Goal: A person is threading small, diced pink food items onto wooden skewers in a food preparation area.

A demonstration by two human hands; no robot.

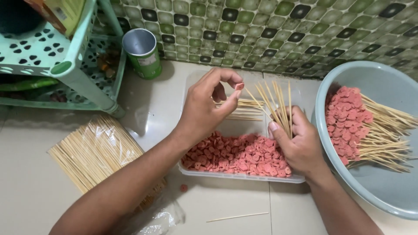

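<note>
One head-worn view looks steeply down, close over the tiled floor [39, 191].

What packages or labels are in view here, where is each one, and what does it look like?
Can: back left by the shelf, open metal cylinder with a green label.
Skewer bag: left on the floor, clear plastic wrap around pale sticks.
Boxes: top left on the green shelf, orange and yellow-green, partly cut off.

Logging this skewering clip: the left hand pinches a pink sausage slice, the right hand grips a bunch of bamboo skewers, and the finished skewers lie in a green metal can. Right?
Not quite. The head view shows the finished skewers in the grey basin, not the can. The left hand does pinch a slice; the right hand grips the bare skewers.
</note>
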